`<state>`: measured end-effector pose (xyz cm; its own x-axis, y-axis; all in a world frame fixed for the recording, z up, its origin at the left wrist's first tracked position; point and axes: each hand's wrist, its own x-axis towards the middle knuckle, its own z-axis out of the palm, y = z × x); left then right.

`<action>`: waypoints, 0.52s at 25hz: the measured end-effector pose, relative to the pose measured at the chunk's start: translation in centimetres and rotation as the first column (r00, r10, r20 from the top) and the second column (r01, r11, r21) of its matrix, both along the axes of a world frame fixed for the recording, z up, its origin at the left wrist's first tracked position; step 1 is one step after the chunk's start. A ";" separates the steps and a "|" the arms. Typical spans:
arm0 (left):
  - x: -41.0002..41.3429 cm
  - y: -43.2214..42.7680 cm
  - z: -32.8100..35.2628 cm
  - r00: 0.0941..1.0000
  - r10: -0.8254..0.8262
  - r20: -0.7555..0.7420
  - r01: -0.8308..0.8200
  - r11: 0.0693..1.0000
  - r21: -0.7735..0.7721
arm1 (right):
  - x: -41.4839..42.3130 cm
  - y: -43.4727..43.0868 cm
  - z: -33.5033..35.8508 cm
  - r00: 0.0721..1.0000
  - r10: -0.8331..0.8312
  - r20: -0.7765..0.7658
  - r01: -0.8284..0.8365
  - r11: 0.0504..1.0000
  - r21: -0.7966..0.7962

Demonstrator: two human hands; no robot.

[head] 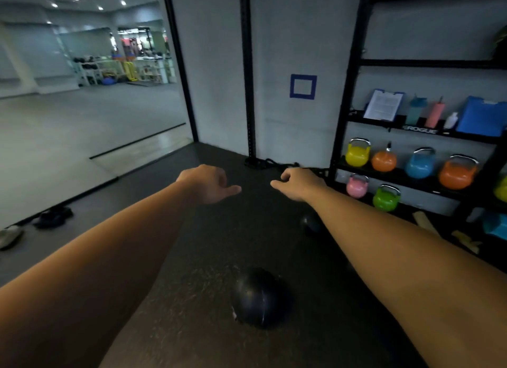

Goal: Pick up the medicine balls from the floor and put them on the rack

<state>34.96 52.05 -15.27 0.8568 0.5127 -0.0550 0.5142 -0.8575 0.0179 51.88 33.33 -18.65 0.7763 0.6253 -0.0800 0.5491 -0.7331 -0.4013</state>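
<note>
Gym corner, dark rubber floor [208, 258], grey wall, mirror at left. One black medicine ball [260, 297] rests on the floor below and between both forearms, nearer the viewer than either grip. A second dark ball [311, 223] lies just under the right forearm, partly hidden. Left hand [210, 184] and right hand [300, 182]: both grips loose, fingers half curled, holding nothing, touching nothing; arms stretched forward, probably for balance before stooping. Black rack [345, 137] stands right of the right grip, carrying coloured kettlebells [419, 164]; both balls not yet racked.
</note>
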 end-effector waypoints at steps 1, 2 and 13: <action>1.7 0.9 -0.5 1.000 -0.005 -0.019 0.006 1.000 0.008 | 1.6 1.3 -0.5 1.000 0.007 -0.014 -0.007 1.000 -0.023; 3.2 1.8 -1.1 1.000 -0.010 -0.027 0.010 1.000 0.022 | 3.2 2.5 -0.9 1.000 0.015 -0.016 -0.015 0.999 -0.039; 16.5 20.4 -17.5 0.987 0.003 -0.163 -0.030 0.986 -0.164 | 15.4 18.7 -18.5 0.951 -0.123 -0.284 0.081 0.985 -0.155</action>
<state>51.43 72.46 -32.79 0.8209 0.4992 -0.2775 0.5363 -0.8408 0.0740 67.30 51.98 -37.18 0.7650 0.5101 -0.3931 0.3431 -0.8394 -0.4216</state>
